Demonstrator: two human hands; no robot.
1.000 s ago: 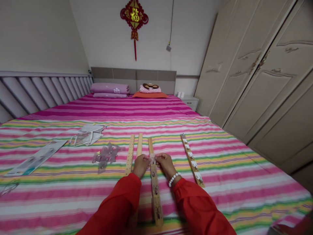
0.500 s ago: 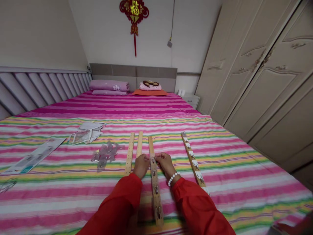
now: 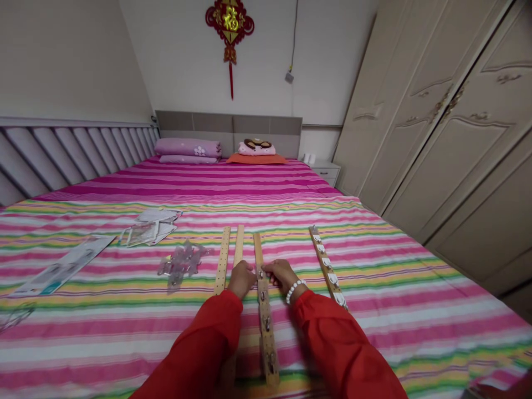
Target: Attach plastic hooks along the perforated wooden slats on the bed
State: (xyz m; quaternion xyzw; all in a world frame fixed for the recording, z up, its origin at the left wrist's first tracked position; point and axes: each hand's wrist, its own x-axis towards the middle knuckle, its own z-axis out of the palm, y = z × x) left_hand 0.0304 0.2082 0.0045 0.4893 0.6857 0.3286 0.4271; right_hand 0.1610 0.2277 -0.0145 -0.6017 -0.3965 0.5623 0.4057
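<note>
1. Both forearms, in red sleeves, reach forward low over the striped bedspread and angle inward, so the hands nearly meet at the middle wooden strip.
2. The left hand is curled, thumb and fingers drawn together just beside the strip's left edge; from here I can't tell whether it grips anything.
3. The right hand, palm down, bends its fingers toward the topmost metal hook on that strip. The fingertips look to be against its right side, but I can't make out whether they pinch it. A bracelet of round white beads circles the wrist.
4. The middle strip is long, narrow and pale tan, lying lengthwise between the hands with shiny hooks in a row down its nearer part.
5. To its left lies a hole-dotted strip; to its right, a strip with white-backed hooks.
6. Crumpled, clear-looking plastic pieces sit farther left.
</note>
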